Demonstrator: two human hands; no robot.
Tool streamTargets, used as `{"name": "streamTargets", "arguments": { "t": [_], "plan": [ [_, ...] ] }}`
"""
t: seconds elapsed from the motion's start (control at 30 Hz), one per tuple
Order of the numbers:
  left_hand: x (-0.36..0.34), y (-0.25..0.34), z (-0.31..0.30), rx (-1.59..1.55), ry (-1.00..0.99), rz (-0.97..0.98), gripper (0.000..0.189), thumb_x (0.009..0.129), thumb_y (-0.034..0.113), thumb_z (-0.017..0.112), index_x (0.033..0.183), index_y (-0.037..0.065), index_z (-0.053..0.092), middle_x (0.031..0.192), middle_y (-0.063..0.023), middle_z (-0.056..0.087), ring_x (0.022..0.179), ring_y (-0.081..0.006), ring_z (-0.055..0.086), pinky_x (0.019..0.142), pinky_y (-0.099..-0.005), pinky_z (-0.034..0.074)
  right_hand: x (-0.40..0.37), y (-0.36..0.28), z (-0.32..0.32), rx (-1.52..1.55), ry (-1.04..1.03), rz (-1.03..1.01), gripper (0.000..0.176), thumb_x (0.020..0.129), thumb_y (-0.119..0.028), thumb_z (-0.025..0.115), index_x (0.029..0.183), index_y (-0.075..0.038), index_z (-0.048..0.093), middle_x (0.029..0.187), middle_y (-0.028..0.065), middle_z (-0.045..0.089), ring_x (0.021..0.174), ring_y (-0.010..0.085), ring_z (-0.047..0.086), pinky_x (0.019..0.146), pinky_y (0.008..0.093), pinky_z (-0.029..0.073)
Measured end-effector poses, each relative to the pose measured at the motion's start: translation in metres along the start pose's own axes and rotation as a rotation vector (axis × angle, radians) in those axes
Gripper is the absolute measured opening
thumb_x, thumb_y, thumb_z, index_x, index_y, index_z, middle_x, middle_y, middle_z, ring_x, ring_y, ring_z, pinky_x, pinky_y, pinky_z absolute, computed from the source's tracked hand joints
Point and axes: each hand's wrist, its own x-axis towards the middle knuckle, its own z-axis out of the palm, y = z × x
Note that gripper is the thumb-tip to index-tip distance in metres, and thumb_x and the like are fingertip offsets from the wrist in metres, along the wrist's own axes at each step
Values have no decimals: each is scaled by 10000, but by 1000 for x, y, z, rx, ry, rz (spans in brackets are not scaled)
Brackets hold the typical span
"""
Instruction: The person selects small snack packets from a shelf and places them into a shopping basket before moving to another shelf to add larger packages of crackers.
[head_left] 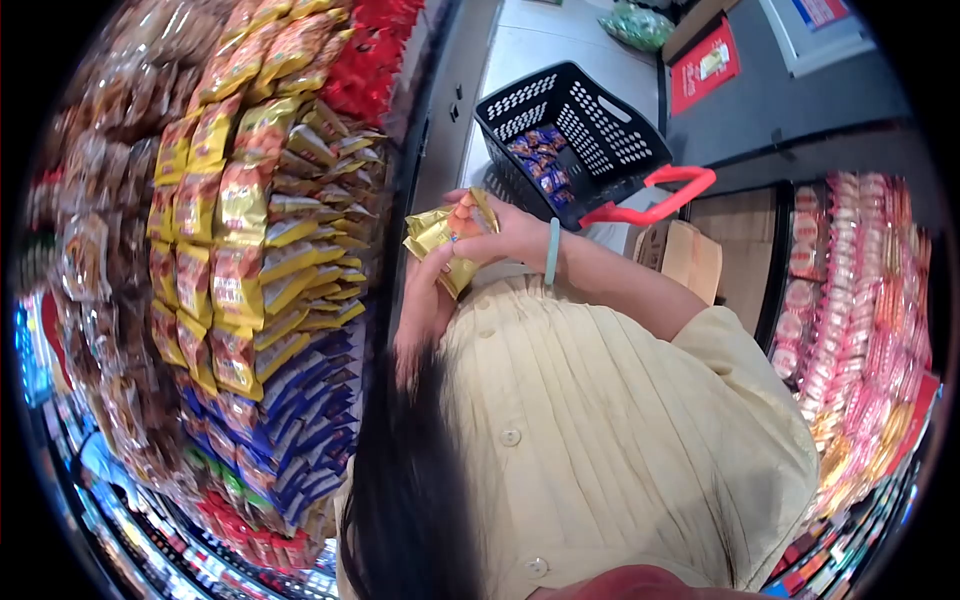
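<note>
Several gold snack packets (pixel 430 232) are held between my two hands at chest height, just left of the basket. My right hand (pixel 512 232), with a pale green band on its wrist, wraps round their right side. The fingers of my left hand (pixel 425 295) press on their lower left edge. One packet shows an orange picture. Beyond my right hand a black basket (pixel 600 130) with a red handle (pixel 655 195) stands on the floor. Blue and purple packets (pixel 543 160) lie inside it.
On the left, a shelf display holds rows of gold packets (pixel 240 200), blue packets (pixel 310 430) and brown packs (pixel 90 260). Pink-wrapped snacks (pixel 850 270) stand at the right. An open cardboard box (pixel 690 260) is below the basket's handle. A green bag (pixel 637 27) lies at the back.
</note>
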Motion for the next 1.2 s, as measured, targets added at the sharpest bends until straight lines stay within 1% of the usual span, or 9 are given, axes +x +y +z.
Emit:
{"name": "streamTargets", "arguments": {
  "t": [0.13,0.37,0.43,0.57,0.7,0.93,1.07,1.1,1.2],
  "plan": [
    [27,-19,-10,109,28,-50,464,913,256,461,1291,-6,398,1241,-122,520,1136,-206,523,991,-355,385,5,17,-23,115,31,14,596,757,-278,749,1223,-124,411,1092,55,560,864,131,595,666,275,525],
    [92,-78,-38,306,135,-93,632,946,524,368,1356,43,365,1306,-110,471,1194,-196,452,1012,-329,313,47,17,-107,101,129,193,407,780,-323,712,1103,-167,520,768,7,619,563,102,587,536,282,525],
    [93,-78,-27,442,177,-149,633,950,522,353,1373,51,346,1338,-125,451,1214,-221,443,1003,-355,322,69,19,-150,178,252,310,423,777,-305,719,1118,-136,535,877,21,628,680,121,625,538,278,519],
    [98,-109,-46,397,229,-323,435,973,346,444,1274,32,447,1230,-127,538,1079,-208,549,900,-320,426,118,76,-273,335,408,310,420,739,-377,747,1042,-155,559,732,1,626,578,121,604,536,298,524],
    [90,-154,-74,499,333,-442,340,959,267,498,1197,25,523,1096,-92,614,970,-162,599,823,-286,473,141,130,-359,342,805,384,331,737,-328,723,1001,-204,566,677,-4,592,527,131,575,453,301,474],
    [75,-242,-149,307,515,-916,302,942,229,538,1171,32,548,1015,-71,632,900,-140,599,786,-277,486,182,287,-495,245,1061,715,422,717,-377,749,1039,-194,548,673,12,581,545,177,552,482,364,455],
    [82,-258,-153,381,572,-960,285,938,228,540,1147,35,556,994,-67,634,880,-137,601,766,-274,489,199,348,-547,292,1110,690,341,720,-396,752,898,-188,549,599,-2,540,473,170,496,475,353,430],
    [84,-261,-153,389,576,-975,281,937,228,541,1142,36,558,989,-66,634,875,-137,602,761,-274,489,203,354,-557,330,1085,640,388,726,-372,716,934,-76,577,618,58,553,438,194,522,397,355,447],
    [88,-268,-155,417,579,-994,269,935,227,543,1124,38,565,973,-63,636,860,-134,603,746,-271,491,218,377,-592,386,1175,723,453,816,-423,615,1038,-28,609,888,154,628,653,253,632,474,408,495]
  ]
}}
